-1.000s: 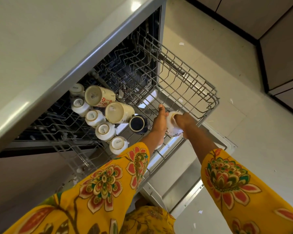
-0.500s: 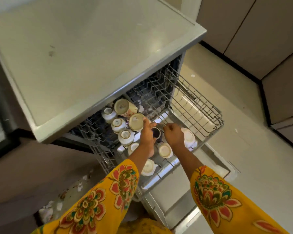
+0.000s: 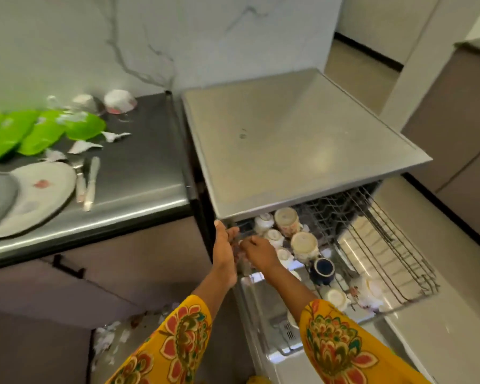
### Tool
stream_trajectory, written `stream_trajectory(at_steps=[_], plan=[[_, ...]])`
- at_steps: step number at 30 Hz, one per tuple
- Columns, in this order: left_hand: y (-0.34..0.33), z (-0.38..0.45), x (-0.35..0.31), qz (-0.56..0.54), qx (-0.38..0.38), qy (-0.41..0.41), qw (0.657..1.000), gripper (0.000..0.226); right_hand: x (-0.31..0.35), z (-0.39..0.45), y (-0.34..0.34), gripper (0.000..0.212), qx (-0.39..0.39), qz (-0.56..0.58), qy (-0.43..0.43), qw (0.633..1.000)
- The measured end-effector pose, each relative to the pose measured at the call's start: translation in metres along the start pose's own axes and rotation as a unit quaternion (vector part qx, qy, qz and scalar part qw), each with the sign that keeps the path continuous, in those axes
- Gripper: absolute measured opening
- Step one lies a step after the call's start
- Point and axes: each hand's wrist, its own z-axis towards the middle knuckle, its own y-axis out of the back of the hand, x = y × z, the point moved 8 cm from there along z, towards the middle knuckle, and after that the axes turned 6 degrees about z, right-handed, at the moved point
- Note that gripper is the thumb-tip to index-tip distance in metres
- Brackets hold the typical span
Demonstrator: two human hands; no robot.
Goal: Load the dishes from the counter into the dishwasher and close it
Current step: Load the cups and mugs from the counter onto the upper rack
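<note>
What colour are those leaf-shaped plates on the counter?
Bright green plates, seen clearly in the head view.

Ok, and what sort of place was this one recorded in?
Most likely a home kitchen: an open dishwasher with cups on its pulled-out rack, a dark counter beside it holding plates and green bowls, and a marble-look wall behind.

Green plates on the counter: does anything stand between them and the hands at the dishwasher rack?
Nothing tall blocks the way. The green plates lie far left on the counter; only scraps of paper and cutlery lie flat between them and the left hand and right hand at the rack.
</note>
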Motion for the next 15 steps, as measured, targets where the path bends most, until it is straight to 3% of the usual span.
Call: stream_trajectory(at_steps=[15], plan=[[0.208, -0.024, -0.118, -0.109, -0.085, -0.106, 0.985, 0.064, 0.156, -0.016, -0.162, 0.021, 0.025, 0.042, 0.080, 0.996]])
